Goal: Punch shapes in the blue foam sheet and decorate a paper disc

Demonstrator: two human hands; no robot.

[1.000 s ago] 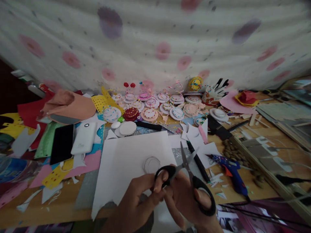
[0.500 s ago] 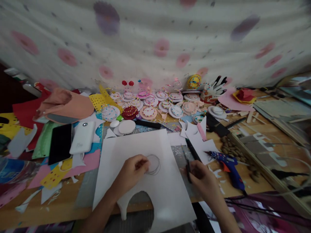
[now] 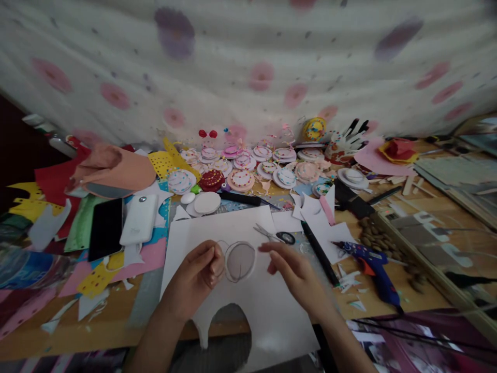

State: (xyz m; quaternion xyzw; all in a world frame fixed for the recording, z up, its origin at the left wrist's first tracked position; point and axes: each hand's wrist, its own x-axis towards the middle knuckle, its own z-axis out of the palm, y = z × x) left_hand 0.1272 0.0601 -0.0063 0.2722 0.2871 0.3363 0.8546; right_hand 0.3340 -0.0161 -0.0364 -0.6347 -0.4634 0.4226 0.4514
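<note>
My left hand (image 3: 204,274) is closed, its fingertips pinching a coil of thin wire or thread (image 3: 254,254). The coil hangs as a loose round loop just above a white foam or paper sheet (image 3: 279,311), which has a curved cutout at its near edge. My right hand (image 3: 291,272) reaches in from the right with bent, parted fingers, nothing visible in them, close to the loop. Small scissors with dark handles (image 3: 285,238) lie with blades apart at the sheet's upper right edge, beyond my right hand.
Right: a black marker (image 3: 320,254), a blue glue gun (image 3: 373,269) and a power strip (image 3: 411,259). Left: a phone (image 3: 106,228), a white power bank (image 3: 140,220), a peach cap (image 3: 116,173) and coloured scraps. Several small decorated hats (image 3: 240,178) line the back.
My right hand has put the scissors down on the sheet's upper right and moved left towards the coil. My left hand has lifted the coil off the sheet. The view has shifted slightly.
</note>
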